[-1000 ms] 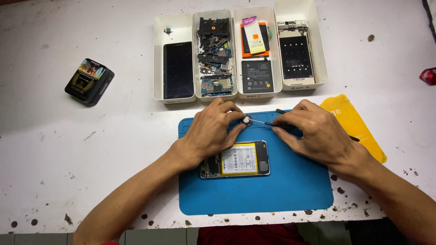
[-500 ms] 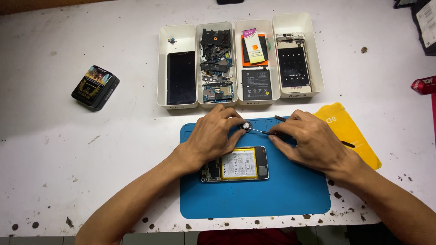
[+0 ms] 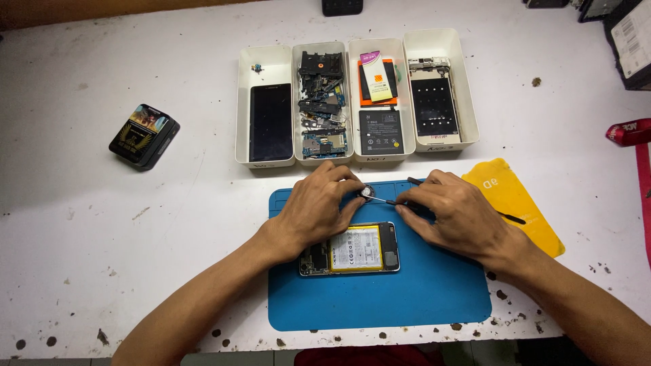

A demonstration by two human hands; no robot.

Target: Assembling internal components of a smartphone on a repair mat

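blue rubber mat (image 3: 420, 298) lies at the near edge of the white table (image 3: 102, 237), and both forearms come over it from 6 o'clock. on the mat, under the hands, rests an opened phone (image 3: 352, 249) with its back cover off, so a pale battery and a dark board at its left end are visible. the left hand (image 3: 319, 210) sits just at 11 o'clock of the phone, its fingers curled narrow around a small round part (image 3: 367, 192), which it pinches at the fingertips above the mat. the right hand (image 3: 461, 213) is at 2 o'clock of the phone, fingers closed on a thin tool (image 3: 386, 200) whose metal tip touches the round part; a dark end shows at 3 o'clock behind the wrist, i cannot tell if it is the same tool. a yellow sheet (image 3: 522, 200) lies partly under this hand, at the right edge of the mat. farther, at 12 o'clock, four white trays (image 3: 352, 95) stand side by side: a dark screen, loose small boards, batteries, a phone frame. at 10 o'clock, well apart, lies a small black box (image 3: 144, 135). at 3 o'clock a red strap (image 3: 627, 132) reaches the table edge.
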